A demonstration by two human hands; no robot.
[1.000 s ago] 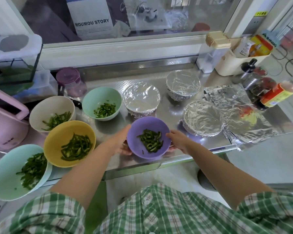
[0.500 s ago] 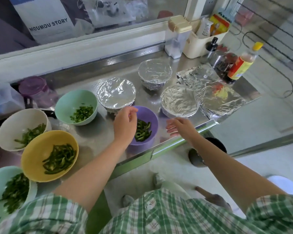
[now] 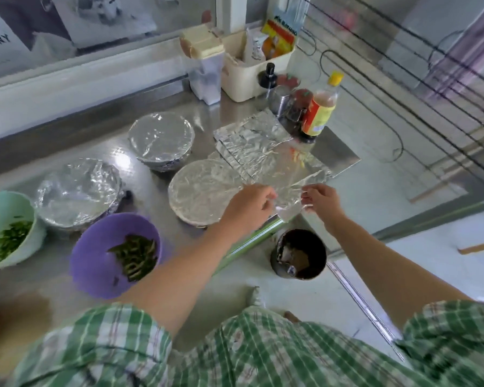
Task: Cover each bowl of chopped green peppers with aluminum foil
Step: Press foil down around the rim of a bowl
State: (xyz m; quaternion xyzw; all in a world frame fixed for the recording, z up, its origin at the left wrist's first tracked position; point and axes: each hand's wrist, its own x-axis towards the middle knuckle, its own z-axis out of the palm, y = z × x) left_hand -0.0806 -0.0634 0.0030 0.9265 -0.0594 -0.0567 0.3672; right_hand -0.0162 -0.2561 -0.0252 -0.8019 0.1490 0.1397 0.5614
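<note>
A purple bowl of chopped green peppers (image 3: 106, 258) stands uncovered near the steel counter's front edge. To its left is an uncovered mint bowl of peppers (image 3: 3, 227). Three foil-covered bowls stand behind: one at the left (image 3: 77, 191), one at the back (image 3: 161, 139), one at the right (image 3: 200, 194). A stack of foil sheets (image 3: 263, 152) lies at the counter's right end. My left hand (image 3: 249, 205) and my right hand (image 3: 320, 201) each pinch the near edge of the top foil sheet (image 3: 287, 196).
A sauce bottle (image 3: 320, 107), jars and a cream caddy (image 3: 252, 71) crowd the back right of the counter (image 3: 151, 169). A dark round bin (image 3: 299, 254) sits on the floor below the counter's edge. A yellow bowl's rim shows at the far left.
Both hands left the purple bowl and moved right to the foil stack, where they now pinch a sheet's edge. The view has swung right.
</note>
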